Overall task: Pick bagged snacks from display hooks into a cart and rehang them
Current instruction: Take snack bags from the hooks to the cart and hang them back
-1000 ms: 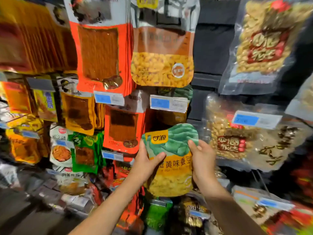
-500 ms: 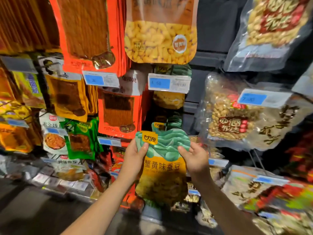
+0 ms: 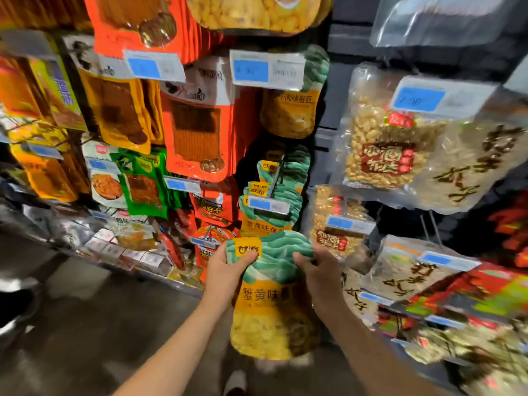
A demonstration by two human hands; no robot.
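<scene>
A flat plastic snack bag with a green wavy top and yellow lower half (image 3: 268, 307) hangs between both hands, in front of the display rack. The left hand (image 3: 225, 271) pinches its upper left corner, thumb across the yellow logo patch; the right hand (image 3: 320, 274) grips the upper right edge, fingers curled round the green part. Just above, matching green-and-yellow bags (image 3: 281, 192) hang on a metal display hook (image 3: 276, 177) behind a blue-and-white price tag (image 3: 267, 204).
</scene>
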